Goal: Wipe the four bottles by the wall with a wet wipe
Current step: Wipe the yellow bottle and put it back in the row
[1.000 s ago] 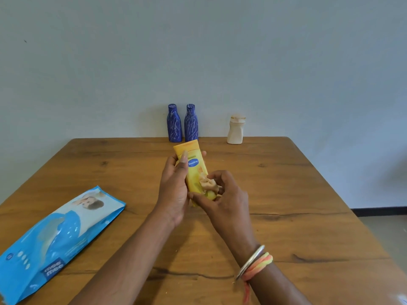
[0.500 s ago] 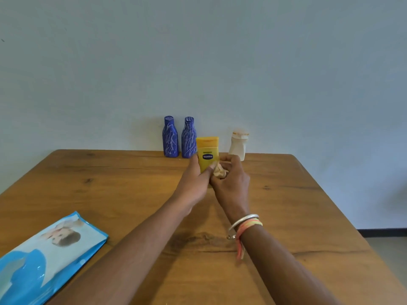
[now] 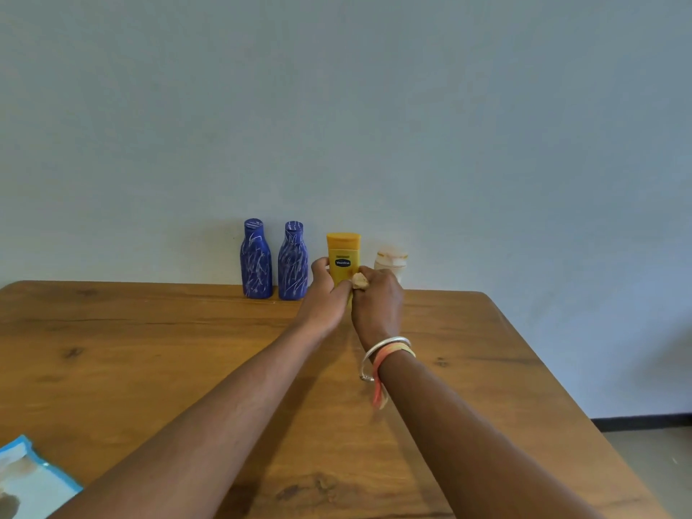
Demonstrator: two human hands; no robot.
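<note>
Grip: left hand [image 3: 325, 290] wraps yellow bottle [image 3: 343, 252] at table [image 3: 149, 350] far edge; right hand [image 3: 376, 297] pinches balled wipe [image 3: 360, 280]. I'd seat base flat before release.

Colours on your bench [image 3: 149, 350]: blues, yellow and cream over grained brown wood.
Your deep-blue bottle [image 3: 257, 264] and second blue bottle [image 3: 293, 265] carry white scratchy streaks; the yellow bottle [image 3: 343, 252] has a dark-blue label (white lettering); the cream bottle [image 3: 391, 261] shows an orange ring; the wipe [image 3: 361, 280] looks tan.
</note>
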